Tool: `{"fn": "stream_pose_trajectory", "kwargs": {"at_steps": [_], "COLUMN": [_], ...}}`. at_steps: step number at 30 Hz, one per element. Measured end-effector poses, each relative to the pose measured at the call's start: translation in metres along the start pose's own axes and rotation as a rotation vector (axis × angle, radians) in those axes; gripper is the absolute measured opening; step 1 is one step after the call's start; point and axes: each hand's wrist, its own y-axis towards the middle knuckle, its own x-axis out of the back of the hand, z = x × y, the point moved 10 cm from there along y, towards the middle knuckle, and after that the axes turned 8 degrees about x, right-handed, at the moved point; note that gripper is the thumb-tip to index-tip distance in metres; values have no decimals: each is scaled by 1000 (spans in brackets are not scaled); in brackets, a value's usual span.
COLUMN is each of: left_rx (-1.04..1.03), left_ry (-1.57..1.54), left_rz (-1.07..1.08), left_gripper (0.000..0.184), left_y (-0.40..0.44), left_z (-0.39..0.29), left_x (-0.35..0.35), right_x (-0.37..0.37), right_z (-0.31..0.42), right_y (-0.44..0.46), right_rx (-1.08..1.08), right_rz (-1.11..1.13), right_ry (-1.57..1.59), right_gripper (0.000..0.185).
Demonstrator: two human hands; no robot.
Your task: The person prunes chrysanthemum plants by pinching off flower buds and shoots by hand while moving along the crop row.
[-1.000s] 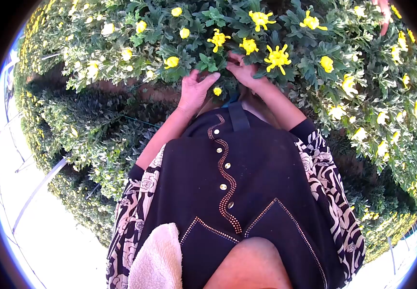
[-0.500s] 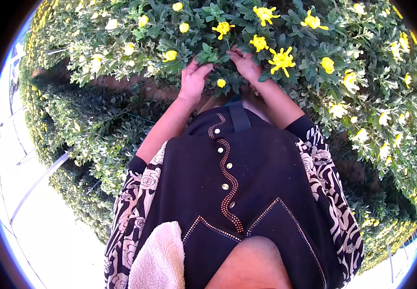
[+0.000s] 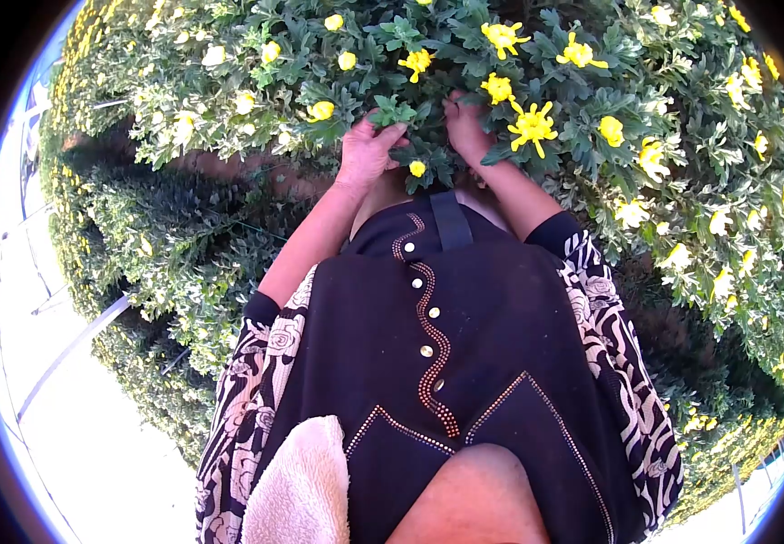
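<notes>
Among the leaves of a yellow chrysanthemum bush, my left hand (image 3: 367, 154) is closed at a leafy chrysanthemum shoot (image 3: 393, 111), its thumb pointing right and its other fingers partly behind leaves. A small yellow bud (image 3: 417, 169) sits just below and right of that thumb. My right hand (image 3: 467, 129) reaches into the foliage a little further right, fingers curled; leaves and shadow hide what they hold, if anything. Close beside it are a half-open yellow flower (image 3: 498, 88) and a wider open bloom (image 3: 532, 129).
More chrysanthemum plants (image 3: 673, 172) with yellow flowers spread to both sides. A shaded gap with bare soil (image 3: 220, 166) runs left of my arms. A dark apron (image 3: 492, 317) covers my front, and a pale fleecy cloth (image 3: 301, 485) lies at its lower left.
My right hand has moved slightly right and down, its fingers now more curled and deeper in the leaves. My left hand stays by the same shoot, shifted only a little.
</notes>
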Motion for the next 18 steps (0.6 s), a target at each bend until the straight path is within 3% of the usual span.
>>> {"fn": "stream_pose_trajectory", "kwargs": {"at_steps": [5, 7, 8, 10, 11, 14, 15, 18], "left_rx": [-49, 15, 17, 70, 76, 133, 140, 252], "left_ry": [-74, -113, -109, -101, -53, 7, 35, -61], "left_rz": [164, 212, 220, 266, 312, 382, 406, 501], "left_gripper": [24, 27, 27, 27, 29, 29, 29, 31], "left_y": [15, 20, 22, 27, 28, 35, 41, 47], "left_z": [-8, -4, -5, -3, -5, -4, -1, -1], "left_x": [-7, -8, -7, -11, -15, -28, -30, -35], "right_x": [31, 26, 35, 25, 36, 46, 41, 51], "right_z": [14, 2, 21, 53, 78, 103, 91, 95], "right_y": [-8, -13, -11, -19, -9, -6, -9, -7], "right_rx": [188, -129, -135, -413, -162, -29, -131, -70], "right_rz": [52, 206, 200, 242, 138, 137, 89, -39], "right_ry": [-447, -55, -58, 765, 818, 543, 541, 405], "right_gripper": [14, 14, 14, 17, 21, 18, 17, 19]}}
